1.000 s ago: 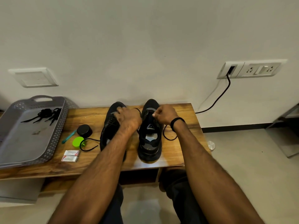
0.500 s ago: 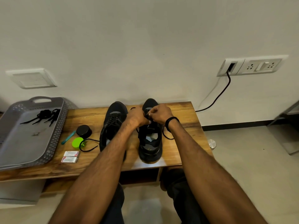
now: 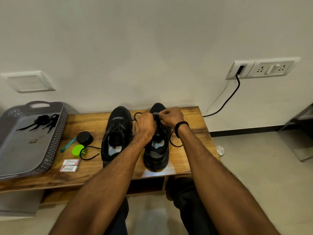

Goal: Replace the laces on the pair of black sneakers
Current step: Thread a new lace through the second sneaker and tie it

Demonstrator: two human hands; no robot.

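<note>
Two black sneakers stand side by side on the wooden bench (image 3: 189, 150), toes toward the wall. The left sneaker (image 3: 116, 133) is laced, and one black lace end loops onto the bench at its left. My left hand (image 3: 144, 127) and my right hand (image 3: 171, 116) meet over the front eyelets of the right sneaker (image 3: 158, 155). Both pinch its black lace (image 3: 174, 143), whose loose end trails off the shoe's right side. The fingertips hide the eyelets they work at.
A grey perforated tray (image 3: 50, 150) at the left holds a bundle of black laces (image 3: 43, 120). Near it lie a black round lid (image 3: 84, 137), a green cap (image 3: 77, 150), a teal pen (image 3: 68, 144) and two small packets (image 3: 70, 165). A black cable (image 3: 225, 102) runs from the wall socket.
My left hand moved from the left sneaker across to the right one. Both hands came together and shifted up toward its toe end.
</note>
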